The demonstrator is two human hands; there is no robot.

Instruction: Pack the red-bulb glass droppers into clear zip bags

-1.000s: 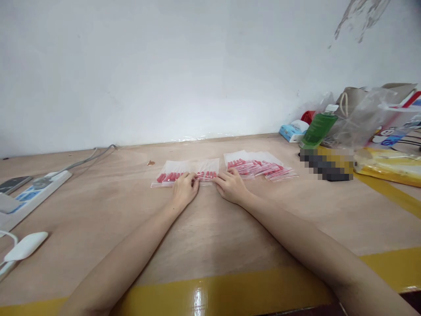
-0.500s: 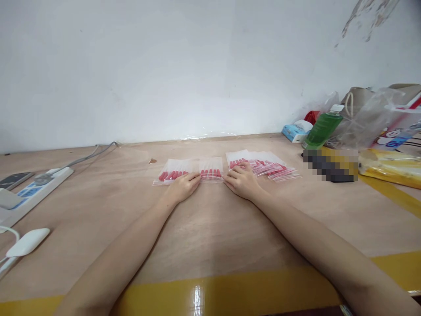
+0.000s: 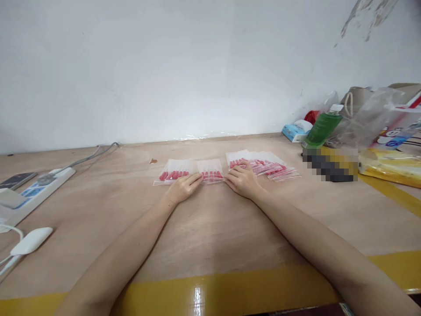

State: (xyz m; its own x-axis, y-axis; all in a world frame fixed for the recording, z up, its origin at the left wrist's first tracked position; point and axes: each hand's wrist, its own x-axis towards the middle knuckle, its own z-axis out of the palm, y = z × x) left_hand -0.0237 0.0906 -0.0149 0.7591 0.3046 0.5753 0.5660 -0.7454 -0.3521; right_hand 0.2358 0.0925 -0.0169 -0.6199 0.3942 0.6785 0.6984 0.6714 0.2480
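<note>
A small clear zip bag (image 3: 210,167) with several red-tipped pieces in a row lies flat on the table, its zip edge towards me. My left hand (image 3: 186,186) pinches the left end of that edge. At the right end, the fingers of my right hand (image 3: 241,179) are closed on the same edge. Similar bags (image 3: 176,166) overlap to the left, partly behind my left hand. A larger fanned pile of filled bags (image 3: 274,166) lies just right of and beyond my right hand. What exactly the red pieces are is too small to tell.
On the left are a white power strip (image 3: 49,186), a phone (image 3: 16,181) and a white plug-like device (image 3: 32,241) with cables. To the right stand a tilted green bottle (image 3: 324,129), a tissue pack (image 3: 296,131) and plastic bags (image 3: 371,118). Yellow tape (image 3: 230,287) lines the front edge.
My left hand has shifted slightly to the right along the bag's edge. The middle bag's far side has moved a little left. My right hand is nearly unmoved.
</note>
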